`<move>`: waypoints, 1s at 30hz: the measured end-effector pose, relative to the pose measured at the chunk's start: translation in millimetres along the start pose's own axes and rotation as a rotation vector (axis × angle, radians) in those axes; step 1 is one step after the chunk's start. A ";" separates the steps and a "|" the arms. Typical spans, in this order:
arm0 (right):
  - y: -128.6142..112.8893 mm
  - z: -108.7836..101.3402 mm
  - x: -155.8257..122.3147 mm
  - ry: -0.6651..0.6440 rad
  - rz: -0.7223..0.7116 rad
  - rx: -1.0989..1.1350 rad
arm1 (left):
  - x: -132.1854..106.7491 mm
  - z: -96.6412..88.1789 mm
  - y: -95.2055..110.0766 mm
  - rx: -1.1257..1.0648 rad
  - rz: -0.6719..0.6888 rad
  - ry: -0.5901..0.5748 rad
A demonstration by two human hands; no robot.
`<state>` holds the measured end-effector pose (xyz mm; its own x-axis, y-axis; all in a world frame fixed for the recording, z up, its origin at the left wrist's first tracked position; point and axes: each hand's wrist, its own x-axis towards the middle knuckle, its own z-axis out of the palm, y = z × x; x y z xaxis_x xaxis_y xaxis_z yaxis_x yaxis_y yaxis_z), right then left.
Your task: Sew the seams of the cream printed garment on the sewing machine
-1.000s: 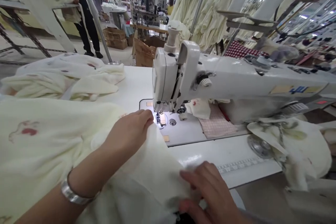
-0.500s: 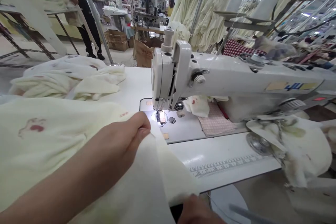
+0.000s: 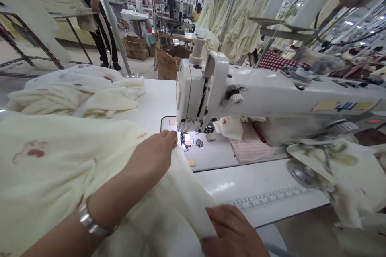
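Pale yellow fabric (image 3: 69, 156) with small reddish printed figures spreads over the left of the table and down toward me. My left hand (image 3: 155, 154), a silver band on its wrist, pinches the fabric's edge just left of the needle area. Lower right, my right hand (image 3: 233, 231) grips the same edge between thumb and fingers, so the strip between both hands runs slantwise. The white sewing machine (image 3: 199, 92) stands beyond, its presser foot (image 3: 184, 138) lit and close to my left fingertips. Whether the fabric lies under the foot is hard to see.
A crumpled pile of pale cloth (image 3: 78, 88) lies at the back left. Pink checked cloth (image 3: 251, 142) rests under the machine arm, and a printed ruler (image 3: 262, 196) runs along the table front. More cloth (image 3: 352, 172) hangs at right. A person in dark clothes (image 3: 102, 28) stands behind.
My left hand has moved slightly forward to the needle area. My right hand has risen into fuller view with the fabric edge, and the silver wristband now shows. The view has shifted a little.
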<state>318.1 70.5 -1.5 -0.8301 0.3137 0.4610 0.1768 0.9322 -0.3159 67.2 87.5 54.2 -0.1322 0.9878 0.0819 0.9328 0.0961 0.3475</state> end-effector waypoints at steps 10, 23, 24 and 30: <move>13.4 -15.3 6.7 0.119 -0.004 -0.129 | 9.6 30.7 -11.3 0.068 0.053 0.023; 16.2 -24.0 8.0 0.005 -0.019 -0.084 | -33.5 37.2 -9.6 0.173 0.319 0.026; 16.2 -23.9 8.7 0.004 -0.016 -0.093 | -33.1 38.4 -12.6 0.161 0.327 0.000; 19.4 -19.2 14.1 0.059 -0.032 -0.134 | -14.1 41.0 -23.2 0.137 0.347 -0.049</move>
<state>320.0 96.4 14.8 -0.8047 0.2897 0.5181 0.2227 0.9564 -0.1888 61.2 76.4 6.6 0.2131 0.9687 0.1272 0.9559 -0.2336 0.1779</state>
